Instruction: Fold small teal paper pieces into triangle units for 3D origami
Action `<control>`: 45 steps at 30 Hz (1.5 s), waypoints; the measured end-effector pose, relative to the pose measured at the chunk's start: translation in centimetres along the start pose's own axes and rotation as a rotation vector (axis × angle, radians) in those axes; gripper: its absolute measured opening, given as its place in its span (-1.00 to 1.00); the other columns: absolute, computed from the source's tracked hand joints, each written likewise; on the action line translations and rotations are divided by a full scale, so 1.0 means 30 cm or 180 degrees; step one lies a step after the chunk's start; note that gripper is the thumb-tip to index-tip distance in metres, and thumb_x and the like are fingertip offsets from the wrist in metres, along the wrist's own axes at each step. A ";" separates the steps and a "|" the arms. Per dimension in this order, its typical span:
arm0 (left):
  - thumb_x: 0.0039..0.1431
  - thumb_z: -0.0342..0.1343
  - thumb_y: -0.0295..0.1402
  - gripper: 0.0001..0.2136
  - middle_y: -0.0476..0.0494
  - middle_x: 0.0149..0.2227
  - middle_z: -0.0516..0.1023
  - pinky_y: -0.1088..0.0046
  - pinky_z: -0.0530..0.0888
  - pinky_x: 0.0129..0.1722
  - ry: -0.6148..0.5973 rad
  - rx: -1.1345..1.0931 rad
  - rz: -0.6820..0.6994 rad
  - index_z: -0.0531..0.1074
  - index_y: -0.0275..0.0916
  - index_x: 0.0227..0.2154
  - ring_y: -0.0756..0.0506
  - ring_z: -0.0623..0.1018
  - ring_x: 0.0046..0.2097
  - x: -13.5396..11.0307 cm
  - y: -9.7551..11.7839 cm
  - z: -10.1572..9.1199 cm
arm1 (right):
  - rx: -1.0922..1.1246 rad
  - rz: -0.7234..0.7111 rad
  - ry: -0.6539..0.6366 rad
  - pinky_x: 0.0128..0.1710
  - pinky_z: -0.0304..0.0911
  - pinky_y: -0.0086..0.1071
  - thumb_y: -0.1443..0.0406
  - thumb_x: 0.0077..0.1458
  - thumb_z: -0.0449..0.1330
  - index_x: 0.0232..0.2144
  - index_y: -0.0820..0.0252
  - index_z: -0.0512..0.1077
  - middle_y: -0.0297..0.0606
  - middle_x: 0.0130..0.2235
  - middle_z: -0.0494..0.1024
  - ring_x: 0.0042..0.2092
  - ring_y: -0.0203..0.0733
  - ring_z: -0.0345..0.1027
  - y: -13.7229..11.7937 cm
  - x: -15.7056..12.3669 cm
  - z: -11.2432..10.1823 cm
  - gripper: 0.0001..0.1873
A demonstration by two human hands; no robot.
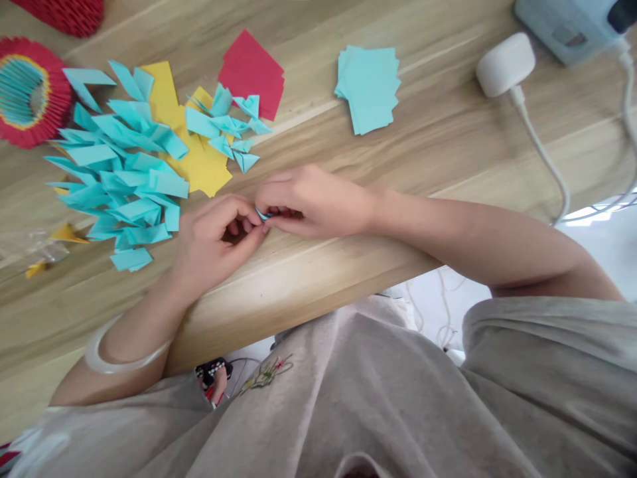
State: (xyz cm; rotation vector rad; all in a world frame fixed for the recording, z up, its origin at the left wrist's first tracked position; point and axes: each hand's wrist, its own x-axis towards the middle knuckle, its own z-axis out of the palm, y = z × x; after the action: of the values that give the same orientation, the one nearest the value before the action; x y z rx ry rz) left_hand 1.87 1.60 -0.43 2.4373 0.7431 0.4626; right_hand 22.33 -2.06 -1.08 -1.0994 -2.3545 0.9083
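Between my fingertips, close to the table's near edge, is a small piece of folded blue paper (263,216), mostly hidden by the fingers. My left hand (216,232) pinches it from the left, thumb and forefinger together. From the other side my right hand (303,202) closes on the same piece, its fingers curled. Just left of my left hand lies a heap of folded turquoise paper strips (124,179). Beyond the hands, smaller folded turquoise triangles (243,159) rest partly on yellow paper sheets (206,169).
Red paper squares (253,73) and a stack of turquoise paper squares (371,89) lie farther back. A red ring-shaped paper piece (54,99) stands at the left. At the right are a white charger (506,64) with its cable and a light-blue box (567,30).
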 end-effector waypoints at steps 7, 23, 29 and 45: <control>0.17 0.17 -0.35 -0.89 0.06 -0.42 0.49 0.43 0.33 -0.56 0.0027 0.0007 0.0020 0.33 -0.09 -0.39 0.02 0.41 -0.50 0.000 -0.004 0.002 | -0.0120 -0.0143 0.0028 -0.16 0.12 -0.46 0.38 0.27 -0.02 -0.24 0.32 0.30 -0.29 -0.25 0.38 -0.20 -0.35 0.22 0.002 -0.001 -0.001 -0.88; 0.18 0.16 -0.39 -0.88 0.05 -0.42 0.47 0.44 0.33 -0.55 -0.0012 0.0033 0.0066 0.31 -0.09 -0.38 0.03 0.39 -0.49 -0.001 -0.002 0.001 | 0.0054 0.0019 0.0002 -0.22 0.07 -0.48 0.41 0.22 0.05 -0.26 0.35 0.36 -0.29 -0.29 0.37 -0.28 -0.38 0.17 -0.009 0.001 -0.008 -0.90; 0.17 0.18 -0.40 -0.88 0.08 -0.43 0.47 0.47 0.31 -0.55 0.0024 0.0012 0.0106 0.33 -0.11 -0.38 0.05 0.40 -0.50 0.000 -0.002 -0.001 | 0.0016 -0.0111 0.0121 -0.20 0.12 -0.49 0.41 0.24 0.02 -0.27 0.33 0.33 -0.32 -0.28 0.38 -0.25 -0.38 0.21 0.002 -0.002 0.000 -0.90; 0.16 0.18 -0.42 -0.88 0.09 -0.41 0.47 0.49 0.29 -0.52 0.0005 0.0059 0.0050 0.33 -0.13 -0.38 0.07 0.39 -0.48 -0.004 -0.003 -0.001 | -0.0095 -0.0112 0.0108 -0.18 0.17 -0.48 0.37 0.27 0.01 -0.26 0.34 0.33 -0.31 -0.27 0.40 -0.23 -0.39 0.25 0.008 -0.002 0.005 -0.87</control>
State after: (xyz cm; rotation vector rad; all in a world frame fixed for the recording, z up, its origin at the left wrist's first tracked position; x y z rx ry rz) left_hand 1.73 1.60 -0.48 2.4617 0.7326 0.4657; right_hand 22.42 -2.05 -1.36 -1.0727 -2.3594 0.8385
